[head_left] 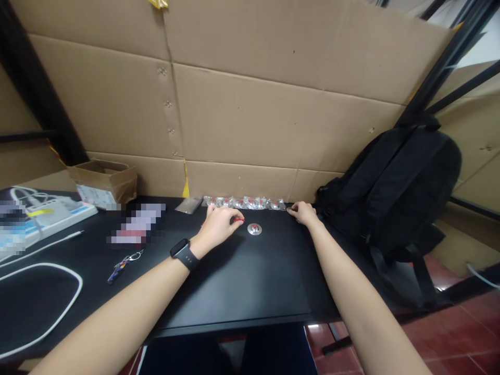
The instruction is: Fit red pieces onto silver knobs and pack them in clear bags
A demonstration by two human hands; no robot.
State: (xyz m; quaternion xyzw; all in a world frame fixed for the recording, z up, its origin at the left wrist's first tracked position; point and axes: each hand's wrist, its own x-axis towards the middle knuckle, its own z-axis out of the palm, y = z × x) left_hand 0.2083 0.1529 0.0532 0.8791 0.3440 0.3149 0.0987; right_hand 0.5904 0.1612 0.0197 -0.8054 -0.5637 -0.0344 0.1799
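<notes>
My left hand (pixel 222 225), with a dark watch on its wrist, is closed over the table, thumb and finger pinching a small red piece (pixel 239 220). Just right of it a round silver metal disc (pixel 250 229) with a red centre lies flat on the black table. My right hand (pixel 305 213) is closed near the backpack, its fingertips on the edge of a small silvery disc-like thing (pixel 289 210), mostly hidden by the fingers. Between and behind both hands runs a row of clear plastic packets (pixel 239 203) holding silver pieces with red centres.
A black backpack (pixel 410 177) stands at the right. A flat clear bag (pixel 189 205) lies left of the packets. Further left are an open cardboard box (pixel 117 183), a keyring (pixel 122 268), a blurred-out object (pixel 138 224) and a white cable (pixel 76 276). Cardboard (pixel 250 120) walls the back.
</notes>
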